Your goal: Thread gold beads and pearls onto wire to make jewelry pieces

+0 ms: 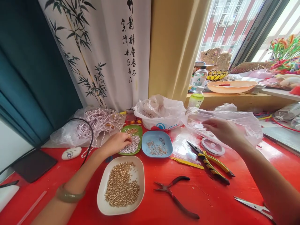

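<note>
Many glossy, round, pale-lilac beads (132, 146) in a green tray (140, 132), left hand (120, 141) at them, grip unclear.

- White bamboo-print curtain (112, 47), beyond the left hand (120, 142): columns of black Chinese characters (132, 39), among them 影, 掃 and 水.
- Black-capped bottle (199, 82), beyond the right hand (217, 127): a letter "A"; smaller print is unclear.
- White plastic bag (168, 109), between and beyond both hands: blue logo (160, 126), unreadable.

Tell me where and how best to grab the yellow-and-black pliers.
Probably grip the pliers by both handles, the right hand coming from the near right: they lie spread toward that side, while the pointed jaws face away left.
</note>
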`<state>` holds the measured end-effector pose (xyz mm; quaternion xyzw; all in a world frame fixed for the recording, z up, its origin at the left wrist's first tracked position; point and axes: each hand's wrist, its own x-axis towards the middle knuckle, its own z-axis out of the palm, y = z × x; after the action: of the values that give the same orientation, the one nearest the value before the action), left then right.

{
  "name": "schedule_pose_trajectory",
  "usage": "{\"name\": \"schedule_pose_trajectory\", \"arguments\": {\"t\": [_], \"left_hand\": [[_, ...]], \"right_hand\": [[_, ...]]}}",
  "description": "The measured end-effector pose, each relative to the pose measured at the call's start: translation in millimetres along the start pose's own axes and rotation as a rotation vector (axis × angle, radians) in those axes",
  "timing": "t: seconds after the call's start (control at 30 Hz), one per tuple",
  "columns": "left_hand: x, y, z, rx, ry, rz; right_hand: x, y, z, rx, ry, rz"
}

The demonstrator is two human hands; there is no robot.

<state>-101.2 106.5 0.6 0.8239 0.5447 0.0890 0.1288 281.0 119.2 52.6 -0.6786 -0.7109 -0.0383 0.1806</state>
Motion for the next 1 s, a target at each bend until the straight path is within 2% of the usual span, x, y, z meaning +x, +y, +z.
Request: {"name": "schedule_pose_trajectory", "arguments": {"t": [0.23,0.4,0.63,1.0], "left_hand": [[0,-2,-2.8,-0.007,0.003,-0.024],[-2,-3,-11.6,0.011,0.046,-0.049],[-6,-15,-24.7,0.053,0.092,-0.103],[-13,-20,-29.6,0.063,-0.048,-0.12]], "right_hand": [[-3,-15,1,0.071,-0.054,-0.009],[-6,-28,3,0.099,-0.074,-0.046],[-6,-29,8,0.102,-0.082,-0.103],[-6,-31,11,0.12,-0.12,-0.112]]}}
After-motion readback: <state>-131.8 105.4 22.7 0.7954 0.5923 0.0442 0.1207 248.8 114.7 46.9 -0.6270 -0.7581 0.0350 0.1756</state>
